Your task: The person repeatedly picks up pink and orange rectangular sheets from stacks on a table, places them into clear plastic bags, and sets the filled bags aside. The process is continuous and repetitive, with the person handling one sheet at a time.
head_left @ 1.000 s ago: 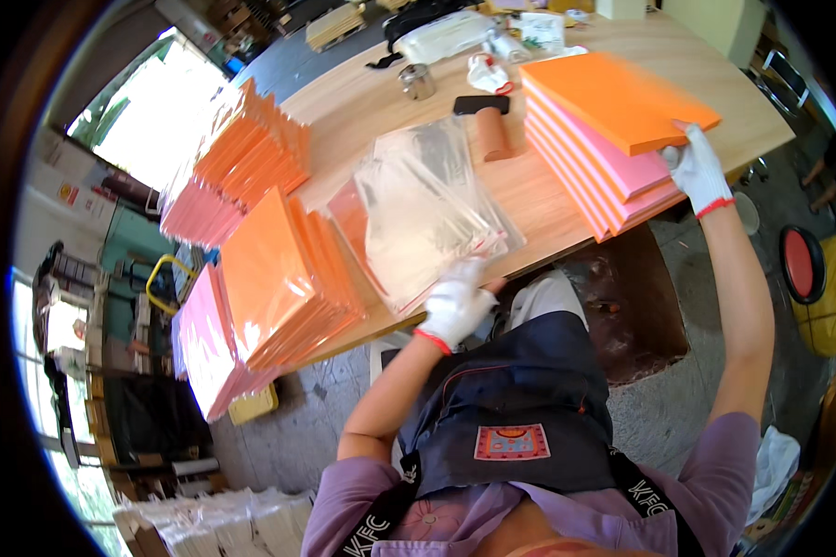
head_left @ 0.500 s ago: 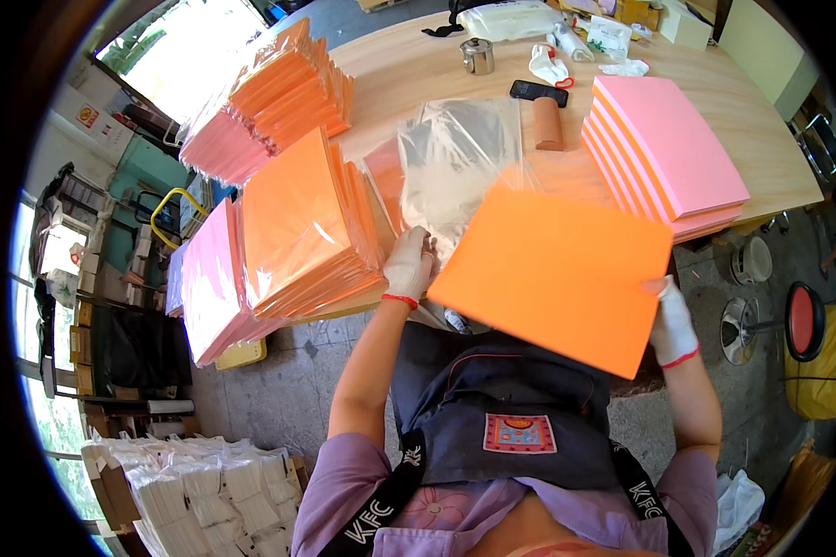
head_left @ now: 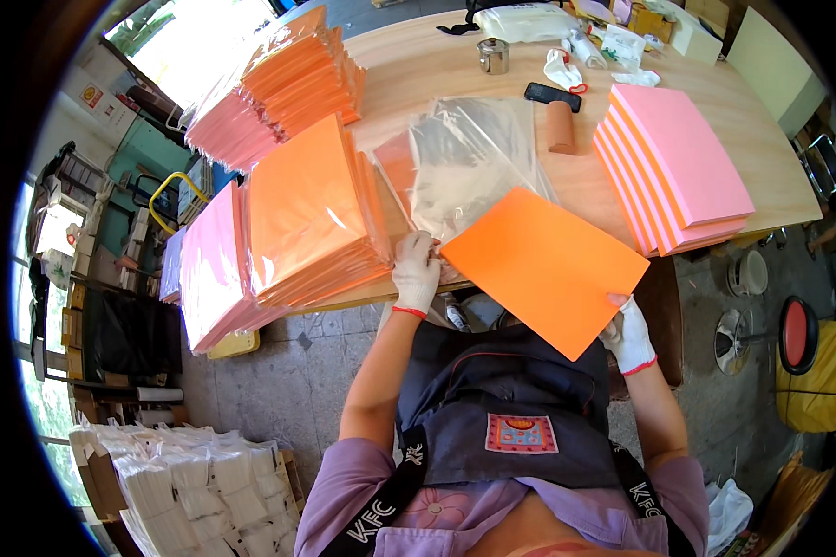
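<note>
A stack of orange paper [head_left: 548,269] slants over the table's front edge, its far left corner close to the mouth of a clear plastic bag [head_left: 464,158]. My right hand [head_left: 630,336], in a white glove with bare fingertips, grips the stack's near right corner, thumb on top. My left hand [head_left: 416,271], gloved likewise, pinches the near edge of the top bag. The bags lie flat in a pile on the table. Left of that hand stands a pile of bagged orange paper [head_left: 311,213].
Bagged pink paper [head_left: 212,265] leans at the left, with more orange packs [head_left: 297,70] behind. Pink and orange stacks [head_left: 683,158] stand at the right. A phone [head_left: 553,97], a brown block [head_left: 560,127] and a metal cup [head_left: 493,56] lie farther back. A stool [head_left: 797,336] is at the right.
My right hand has drawn inward and down, bringing the orange paper away from the pink stack and turning its corner toward the bag's mouth. My left hand stays at the bag edge.
</note>
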`<act>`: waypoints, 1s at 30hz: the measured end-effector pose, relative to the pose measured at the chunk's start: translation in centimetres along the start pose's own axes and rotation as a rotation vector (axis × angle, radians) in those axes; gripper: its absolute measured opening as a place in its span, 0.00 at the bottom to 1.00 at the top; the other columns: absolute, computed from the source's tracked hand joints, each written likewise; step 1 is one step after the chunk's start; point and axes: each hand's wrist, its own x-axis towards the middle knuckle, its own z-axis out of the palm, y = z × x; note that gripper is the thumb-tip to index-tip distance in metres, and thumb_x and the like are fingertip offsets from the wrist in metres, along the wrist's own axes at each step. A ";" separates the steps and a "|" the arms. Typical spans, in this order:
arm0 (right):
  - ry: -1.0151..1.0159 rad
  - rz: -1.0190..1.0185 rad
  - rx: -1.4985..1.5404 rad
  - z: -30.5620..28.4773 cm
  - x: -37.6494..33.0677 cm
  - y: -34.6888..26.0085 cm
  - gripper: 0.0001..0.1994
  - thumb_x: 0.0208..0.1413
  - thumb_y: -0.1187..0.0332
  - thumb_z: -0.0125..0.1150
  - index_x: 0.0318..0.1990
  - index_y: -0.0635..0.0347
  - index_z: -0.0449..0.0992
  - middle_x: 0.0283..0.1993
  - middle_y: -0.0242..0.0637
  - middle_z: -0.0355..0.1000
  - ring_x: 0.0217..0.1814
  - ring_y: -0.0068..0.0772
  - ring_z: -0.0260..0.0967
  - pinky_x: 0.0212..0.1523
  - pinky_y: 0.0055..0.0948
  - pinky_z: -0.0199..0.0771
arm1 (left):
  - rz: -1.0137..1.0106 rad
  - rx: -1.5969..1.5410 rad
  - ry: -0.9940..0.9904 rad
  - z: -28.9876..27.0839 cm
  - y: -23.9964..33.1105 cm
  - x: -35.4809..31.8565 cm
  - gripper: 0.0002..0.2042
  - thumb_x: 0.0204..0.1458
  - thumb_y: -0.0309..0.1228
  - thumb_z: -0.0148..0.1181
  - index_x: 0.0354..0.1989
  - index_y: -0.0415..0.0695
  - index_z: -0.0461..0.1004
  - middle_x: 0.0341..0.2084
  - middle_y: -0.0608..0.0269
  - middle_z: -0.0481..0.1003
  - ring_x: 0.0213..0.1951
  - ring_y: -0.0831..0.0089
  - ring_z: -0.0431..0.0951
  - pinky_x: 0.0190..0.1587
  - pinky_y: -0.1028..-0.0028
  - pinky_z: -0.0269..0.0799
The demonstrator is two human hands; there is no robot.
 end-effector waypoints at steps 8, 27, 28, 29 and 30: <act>0.054 -0.091 0.101 1.4 0.1 3.7 0.11 0.52 0.67 0.56 0.41 0.60 0.68 0.18 0.31 0.65 0.08 0.23 0.55 0.08 0.19 0.53 | -0.181 -0.073 0.101 -0.2 2.1 1.4 0.13 0.43 0.21 0.51 0.37 0.49 0.74 0.30 0.64 0.73 0.25 0.63 0.73 0.28 0.69 0.69; 0.180 -0.193 -0.052 2.6 -0.9 6.0 0.14 0.50 0.67 0.58 0.44 0.56 0.68 0.27 0.28 0.70 0.13 0.17 0.62 0.09 0.15 0.57 | -1.222 -2.340 -0.083 7.7 7.1 -6.1 0.17 0.58 0.36 0.47 0.52 0.40 0.67 0.46 0.50 0.71 0.47 0.58 0.73 0.48 0.65 0.72; 0.192 -0.187 -0.086 2.3 -1.4 6.0 0.15 0.50 0.66 0.58 0.45 0.55 0.67 0.27 0.28 0.70 0.13 0.17 0.61 0.09 0.15 0.56 | -1.194 -2.222 -0.069 9.5 6.5 -7.6 0.20 0.57 0.41 0.46 0.52 0.39 0.66 0.48 0.50 0.70 0.49 0.56 0.72 0.49 0.63 0.70; 0.189 -0.165 -0.100 2.5 -1.8 6.3 0.15 0.51 0.65 0.58 0.46 0.55 0.67 0.27 0.28 0.70 0.13 0.16 0.61 0.09 0.15 0.56 | -1.162 -2.093 -0.035 11.7 4.8 -10.0 0.24 0.56 0.46 0.46 0.53 0.39 0.65 0.49 0.50 0.69 0.50 0.54 0.70 0.51 0.60 0.69; 0.203 -0.158 -0.116 2.3 -2.0 6.4 0.16 0.51 0.64 0.59 0.47 0.55 0.67 0.27 0.27 0.69 0.13 0.16 0.61 0.09 0.15 0.55 | -1.196 -2.017 -0.038 12.1 4.9 -11.3 0.24 0.57 0.46 0.45 0.52 0.38 0.65 0.49 0.50 0.69 0.50 0.54 0.71 0.52 0.59 0.69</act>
